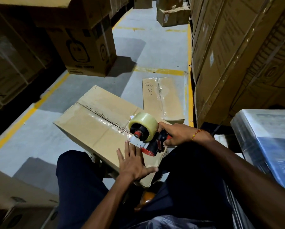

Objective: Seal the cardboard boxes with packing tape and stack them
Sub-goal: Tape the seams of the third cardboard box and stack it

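Box (95,124) lies centre-frame; tape dispenser (148,136) at its 5 o'clock corner, gripped by right hand (174,134). Left hand (133,164), fingers flat, pressed on lid. Tape may wrinkle if lid shifts.

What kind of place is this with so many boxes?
Probably a warehouse. Tall stacks of cardboard boxes line an aisle, yellow floor lines mark lanes, and a person is taping a box shut.

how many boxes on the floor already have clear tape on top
2: the box under the hands, taped along its centre seam, and the flatter marked box just beyond it by the right-hand stack. Tape on the surrounding stacked cartons is too dark to judge.
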`<state>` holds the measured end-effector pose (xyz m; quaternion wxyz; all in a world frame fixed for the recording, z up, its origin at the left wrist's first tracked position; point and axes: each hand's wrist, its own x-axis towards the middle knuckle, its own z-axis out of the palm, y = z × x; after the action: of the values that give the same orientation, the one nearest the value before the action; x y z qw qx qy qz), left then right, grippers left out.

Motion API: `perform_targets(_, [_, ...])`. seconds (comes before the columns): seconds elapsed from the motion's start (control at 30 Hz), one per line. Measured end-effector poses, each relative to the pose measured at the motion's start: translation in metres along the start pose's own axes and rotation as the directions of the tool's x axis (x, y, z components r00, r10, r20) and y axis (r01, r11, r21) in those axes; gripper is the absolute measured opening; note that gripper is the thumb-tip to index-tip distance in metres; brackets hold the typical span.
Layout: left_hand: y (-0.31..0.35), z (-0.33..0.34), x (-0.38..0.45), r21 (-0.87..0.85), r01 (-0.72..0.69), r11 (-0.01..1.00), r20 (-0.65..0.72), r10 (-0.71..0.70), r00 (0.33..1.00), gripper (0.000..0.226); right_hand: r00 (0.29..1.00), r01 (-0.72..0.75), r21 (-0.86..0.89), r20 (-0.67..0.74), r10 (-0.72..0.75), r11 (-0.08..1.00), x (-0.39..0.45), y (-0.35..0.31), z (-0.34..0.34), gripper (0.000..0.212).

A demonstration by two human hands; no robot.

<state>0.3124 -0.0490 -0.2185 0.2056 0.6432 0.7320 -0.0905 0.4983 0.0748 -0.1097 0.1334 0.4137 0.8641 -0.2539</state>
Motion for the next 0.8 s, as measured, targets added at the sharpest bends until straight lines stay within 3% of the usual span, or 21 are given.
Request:
perform_targets(0.3, [0.009,0.001,-0.004,0.018,0.036,0.999,-0.029,-0.036,0.999,0.136,0.999,0.004,0.008,-0.047,-0.004,1.000,-0.003,-0.002,0.003,0.045])
perform_targets(0.5, [0.007,-0.010,-0.005,-0.029,0.079,0.996,-0.103,-0.082,0.991,0.130,0.994,0.030,0.013,-0.105,-0.028,0.999,0.003,-0.009,-0.004,0.053])
perform_targets(0.8, [0.006,0.000,0.000,-0.064,0.097,0.993,-0.177,-0.107,0.978,0.129,0.998,0.016,0.024,-0.054,-0.015,1.000,0.022,-0.011,-0.013,0.053])
